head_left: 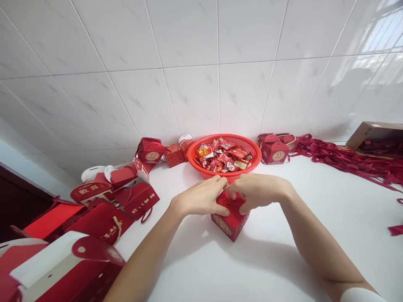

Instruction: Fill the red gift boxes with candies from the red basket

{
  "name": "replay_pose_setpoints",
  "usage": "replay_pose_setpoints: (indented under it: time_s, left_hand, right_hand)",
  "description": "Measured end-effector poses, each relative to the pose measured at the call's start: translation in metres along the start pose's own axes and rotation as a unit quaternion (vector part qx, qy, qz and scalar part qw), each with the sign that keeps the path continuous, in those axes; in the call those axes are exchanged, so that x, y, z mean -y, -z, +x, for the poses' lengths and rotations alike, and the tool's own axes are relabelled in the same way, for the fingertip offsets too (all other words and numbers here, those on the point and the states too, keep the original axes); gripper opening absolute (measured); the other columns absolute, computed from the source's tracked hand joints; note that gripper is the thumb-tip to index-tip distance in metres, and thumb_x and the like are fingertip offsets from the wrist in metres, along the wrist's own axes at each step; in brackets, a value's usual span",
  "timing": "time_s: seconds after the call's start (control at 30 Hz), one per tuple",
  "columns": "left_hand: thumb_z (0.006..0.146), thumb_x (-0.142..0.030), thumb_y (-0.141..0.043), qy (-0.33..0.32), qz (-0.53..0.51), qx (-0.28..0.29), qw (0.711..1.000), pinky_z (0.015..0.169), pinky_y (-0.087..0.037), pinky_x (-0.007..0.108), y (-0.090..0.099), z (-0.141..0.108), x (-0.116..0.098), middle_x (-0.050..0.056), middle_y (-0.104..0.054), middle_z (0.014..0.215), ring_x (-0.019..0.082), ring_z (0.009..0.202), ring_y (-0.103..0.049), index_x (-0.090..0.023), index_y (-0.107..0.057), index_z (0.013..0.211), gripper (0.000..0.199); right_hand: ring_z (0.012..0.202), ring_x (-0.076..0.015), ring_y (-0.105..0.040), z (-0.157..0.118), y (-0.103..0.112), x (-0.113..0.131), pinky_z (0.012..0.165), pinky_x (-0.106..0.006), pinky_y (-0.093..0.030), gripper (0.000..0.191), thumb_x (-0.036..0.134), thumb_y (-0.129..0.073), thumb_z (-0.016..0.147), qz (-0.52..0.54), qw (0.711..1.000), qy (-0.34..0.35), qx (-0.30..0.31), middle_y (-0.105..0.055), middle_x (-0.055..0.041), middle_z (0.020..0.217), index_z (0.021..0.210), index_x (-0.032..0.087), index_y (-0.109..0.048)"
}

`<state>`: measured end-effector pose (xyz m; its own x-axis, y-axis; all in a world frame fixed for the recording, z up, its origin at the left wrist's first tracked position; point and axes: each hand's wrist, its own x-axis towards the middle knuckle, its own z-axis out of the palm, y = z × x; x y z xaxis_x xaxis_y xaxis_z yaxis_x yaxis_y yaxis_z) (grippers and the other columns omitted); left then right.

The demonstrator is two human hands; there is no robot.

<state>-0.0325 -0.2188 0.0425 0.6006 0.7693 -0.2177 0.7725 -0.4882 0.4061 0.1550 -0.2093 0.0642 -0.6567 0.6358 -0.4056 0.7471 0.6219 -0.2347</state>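
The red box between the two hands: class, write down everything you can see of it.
The red box is small and looks like folded card, with a round gold pattern on one side. It stands upright on the white table, one corner towards the viewer, in front of the basket of wrapped sweets. The left hand and right hand touch its top, partly hiding it, so whether it is fully closed cannot be told.

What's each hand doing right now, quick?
Left hand: bent over the red box, thumb on it; grip can't be told.
Right hand: bent over the same box; grip can't be told.
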Motion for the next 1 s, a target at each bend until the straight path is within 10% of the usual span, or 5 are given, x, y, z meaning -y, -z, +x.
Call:
replay_pose_setpoints:
  time_s: [0.2,0.6,0.77,1.0]
  left_hand:
    - [0.075,-0.037,-0.071,-0.108,-0.101,0.06,0.987,0.086,-0.045,0.031,-0.001,0.013,0.016,0.003,-0.058,0.114,0.023,0.107,-0.057,-0.023,-0.061,0.099,0.03]
    - [0.079,-0.048,-0.061,0.061,-0.027,-0.029,0.997,0.066,-0.046,0.034,-0.019,0.015,-0.003,0.007,-0.062,0.094,0.03,0.093,-0.058,-0.023,-0.061,0.096,0.03]
    - [0.088,-0.035,-0.048,0.003,-0.016,-0.018,1.0,0.074,-0.048,0.035,-0.016,0.014,0.001,0.006,-0.063,0.086,0.029,0.1,-0.056,-0.022,-0.058,0.081,0.018]
    - [0.088,-0.06,-0.053,-0.022,-0.108,-0.015,0.994,0.087,-0.051,0.034,0.0,0.004,0.008,0.008,-0.059,0.122,0.024,0.105,-0.06,-0.02,-0.062,0.11,0.046]
  right_hand:
    - [0.061,-0.0142,-0.053,-0.006,-0.001,-0.001,0.051,-0.025,-0.033,0.022,0.031,-0.067,0.077,0.026,0.999,0.022,-0.015,-0.062,-0.0014,0.08,0.095,0.02,-0.07]
    - [0.081,-0.0262,-0.067,0.008,-0.015,0.026,0.061,-0.031,-0.044,0.045,0.054,-0.078,0.071,0.003,0.99,-0.09,-0.105,-0.07,-0.0092,0.091,0.094,0.017,-0.067]
    - [0.093,-0.0296,-0.068,0.015,-0.032,0.038,0.069,-0.032,-0.048,0.048,0.049,-0.074,0.078,-0.043,0.977,-0.136,-0.157,-0.07,-0.0166,0.103,0.108,0.013,-0.064]
    - [0.086,-0.0295,-0.068,-0.022,-0.024,-0.012,0.065,-0.033,-0.046,0.039,0.042,-0.063,0.076,-0.047,0.975,-0.186,-0.113,-0.066,-0.0146,0.101,0.106,0.017,-0.061]
